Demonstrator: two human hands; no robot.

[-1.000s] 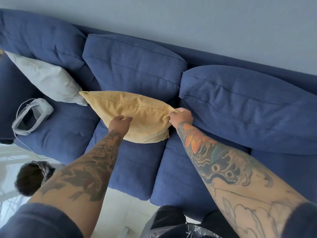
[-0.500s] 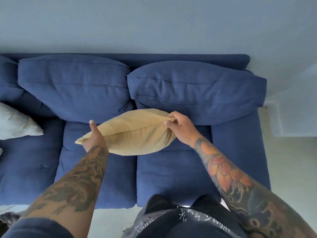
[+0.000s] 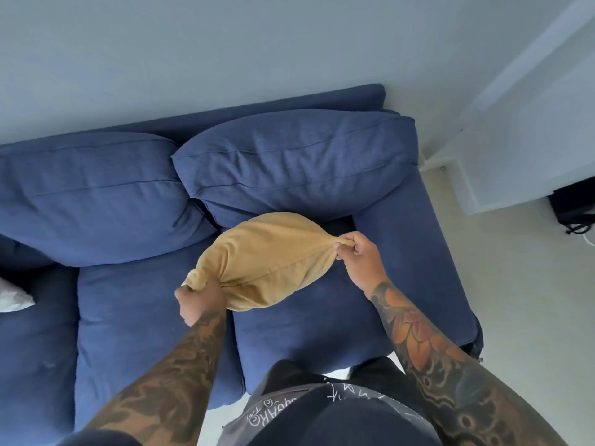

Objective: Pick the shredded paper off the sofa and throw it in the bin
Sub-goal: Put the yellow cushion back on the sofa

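Both hands, left hand (image 3: 197, 302) and right hand (image 3: 359, 256), clench corners of the yellow cushion (image 3: 267, 262), now carried toward three o'clock along the sofa (image 3: 128, 304); no shredded paper visible.

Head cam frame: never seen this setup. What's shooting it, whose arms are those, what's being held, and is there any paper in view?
There is no robot here. A person wears one wide-angle camera on the head, looking forward and down, so the two tattooed arms coming up from the bottom edge are the person's own. The wide lens bends straight lines.

The surface is a blue sofa against a pale wall. The left hand grips one bunched corner of a yellow cushion, and the right hand pinches the opposite corner. How far the cushion is lifted off the seat cannot be told from this one view. A white cushion peeks in at the left edge.

No shredded paper and no bin show in this frame.
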